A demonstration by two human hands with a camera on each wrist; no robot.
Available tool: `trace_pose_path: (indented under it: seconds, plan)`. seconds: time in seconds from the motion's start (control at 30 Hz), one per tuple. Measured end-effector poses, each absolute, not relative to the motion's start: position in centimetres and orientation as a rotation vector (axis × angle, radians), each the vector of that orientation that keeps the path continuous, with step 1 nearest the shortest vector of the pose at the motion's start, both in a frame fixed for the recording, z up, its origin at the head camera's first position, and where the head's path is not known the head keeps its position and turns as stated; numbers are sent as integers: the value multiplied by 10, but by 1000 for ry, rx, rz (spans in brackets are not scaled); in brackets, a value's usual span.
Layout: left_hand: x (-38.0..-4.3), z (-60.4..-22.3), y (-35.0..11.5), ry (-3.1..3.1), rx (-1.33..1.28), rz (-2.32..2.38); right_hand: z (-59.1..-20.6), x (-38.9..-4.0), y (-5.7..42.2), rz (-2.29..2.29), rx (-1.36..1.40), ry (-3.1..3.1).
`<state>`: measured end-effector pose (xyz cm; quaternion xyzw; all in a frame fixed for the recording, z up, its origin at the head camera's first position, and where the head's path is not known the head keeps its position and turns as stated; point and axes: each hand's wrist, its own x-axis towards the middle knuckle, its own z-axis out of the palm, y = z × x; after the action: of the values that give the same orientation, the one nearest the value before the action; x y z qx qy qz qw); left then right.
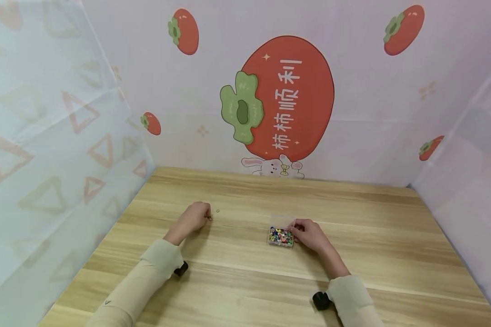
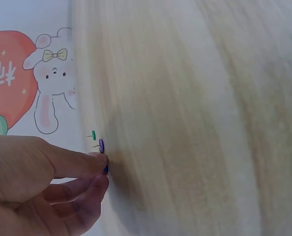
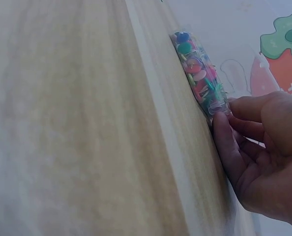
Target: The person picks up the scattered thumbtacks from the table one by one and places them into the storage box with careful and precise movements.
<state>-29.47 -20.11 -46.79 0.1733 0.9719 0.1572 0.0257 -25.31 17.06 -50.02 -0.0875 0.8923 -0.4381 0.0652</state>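
Observation:
On the tabletop stands a clear plastic box (image 1: 281,244) filled with thumbtacks (image 1: 280,235) of several colours, its transparent lid (image 1: 279,221) raised at the back. My right hand (image 1: 309,234) grips the box's right end between thumb and fingers, as the right wrist view also shows. Over to the left, my left hand (image 1: 194,217) is down at the table surface. Between its thumb and fingers it pinches a blue thumbtack (image 2: 106,169), mostly hidden by the fingertips. A purple thumbtack (image 2: 101,145) lies right by the thumb, and a green thumbtack (image 2: 93,135) lies slightly beyond.
The wood-grain table (image 1: 237,281) runs back to a wall sheet (image 1: 360,113) printed with persimmons and a rabbit. A sheet with triangle shapes (image 1: 37,136) hangs along the left side, and another pale sheet (image 1: 474,181) closes off the right.

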Motion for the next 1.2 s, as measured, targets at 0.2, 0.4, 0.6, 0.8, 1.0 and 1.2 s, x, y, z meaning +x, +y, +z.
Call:
trace_pose_path:
  seconds: [0.2,0.4,0.6,0.8,1.0,1.2]
  plan:
    - [-296,-466,-200,3008,488,478,-499,-253,170,-1321,-263,2691]
    - [-295,-465,-200,3011,468,461,-498,-253,170,-1322,-268,2685]
    - [-295,-467,-203,3042,505,452,-499,-252,170,-1329,-259,2693]
    - [-291,-466,-205,3069,484,474,-500,-251,171,-1326,-264,2684]
    - [-284,-456,-197,3093,479,527,-501,-252,171,-1330,-266,2697]
    - [-276,-452,-179,3088,555,521,-501,-252,171,-1333,-256,2688]
